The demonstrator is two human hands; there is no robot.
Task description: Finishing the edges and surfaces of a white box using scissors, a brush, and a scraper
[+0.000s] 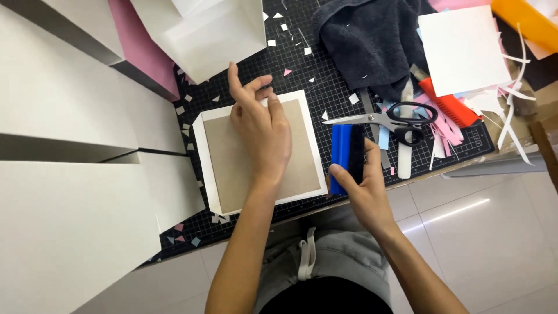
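A brown cardboard square lies centred on a larger white paper sheet on the black gridded cutting mat. My left hand presses flat on the cardboard, fingers reaching its far edge. My right hand holds a blue squeegee with a black edge upright, just right of the white sheet. Black-handled scissors lie shut on the mat beyond the squeegee.
White boards and boxes are stacked on the left, with a pink sheet behind. A dark towel, a white square card, an orange-red tool, pink and white paper strips and small paper scraps crowd the right and far side.
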